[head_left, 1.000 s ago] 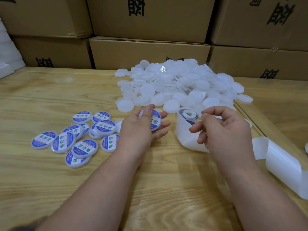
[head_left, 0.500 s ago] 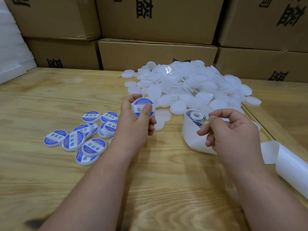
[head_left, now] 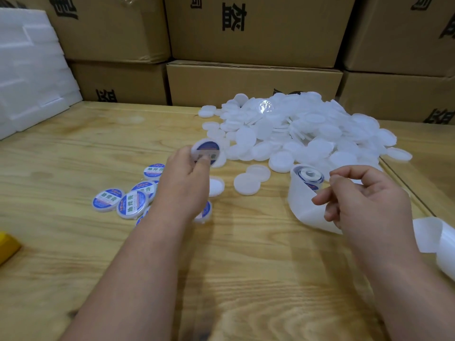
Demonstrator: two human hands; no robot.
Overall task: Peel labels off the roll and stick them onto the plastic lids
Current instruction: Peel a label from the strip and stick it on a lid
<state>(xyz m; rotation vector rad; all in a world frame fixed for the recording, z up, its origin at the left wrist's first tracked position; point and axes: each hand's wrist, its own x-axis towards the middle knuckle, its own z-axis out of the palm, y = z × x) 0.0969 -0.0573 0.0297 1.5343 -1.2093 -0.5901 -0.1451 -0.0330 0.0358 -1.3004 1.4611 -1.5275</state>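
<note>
My left hand [head_left: 187, 178] holds a labelled white lid [head_left: 206, 151] between thumb and fingers, lifted above the table; the lid is motion-blurred. Under and left of that hand lie several labelled lids [head_left: 133, 204] with blue and white stickers. A big heap of plain white lids [head_left: 302, 129] fills the back right of the table. The label roll [head_left: 307, 177] stands near the heap, its white backing strip [head_left: 305, 210] trailing off to the right. My right hand [head_left: 364, 200] hovers by the roll with fingers curled, thumb and forefinger close together; what they pinch is unclear.
Stacked cardboard boxes [head_left: 253, 80] wall off the back of the wooden table [head_left: 73, 148]. White foam sheets [head_left: 29, 77] lean at the far left. A yellow object [head_left: 7, 244] pokes in at the left edge. Two loose plain lids [head_left: 248, 183] lie between my hands.
My left hand has lifted the labelled lid and carried it up and to the left, over the labelled lids. My right hand has stayed by the roll. The camera has shifted.
</note>
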